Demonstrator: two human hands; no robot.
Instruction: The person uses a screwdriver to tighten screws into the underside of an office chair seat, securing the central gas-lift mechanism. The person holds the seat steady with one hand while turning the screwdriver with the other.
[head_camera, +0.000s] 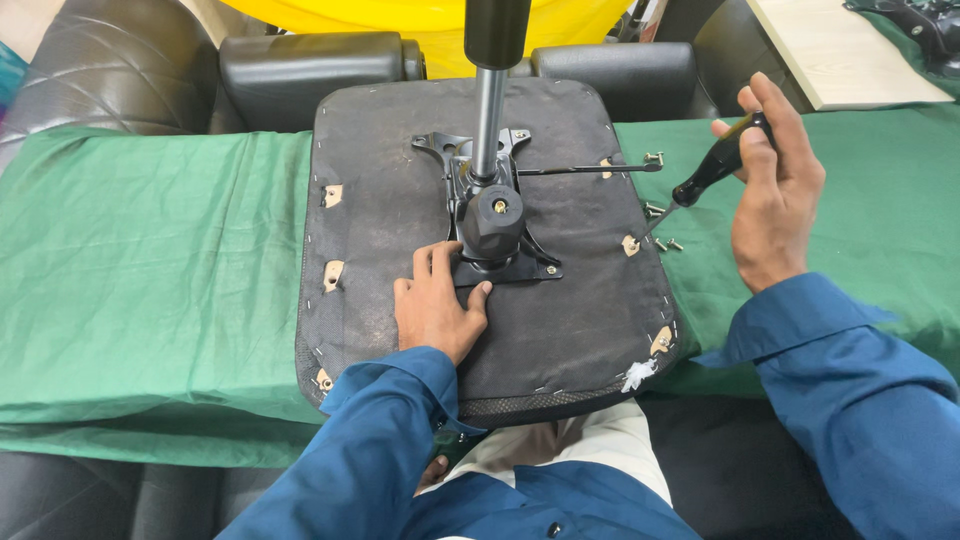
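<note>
Covering the bench, a green cloth (130, 250) lies under an upturned black chair seat (400, 220) at centre. Left hand (437, 308) rests flat on the seat, fingers spread, nothing held, fingertips touching the black metal plate (505, 268) of the mechanism. A gas cylinder (489, 110) stands upright from it. Loose screws (665, 243) lie on the cloth just right of the seat. Right hand (775, 190) is clamped on a black-handled screwdriver (712, 170), tip down at the seat's right edge.
</note>
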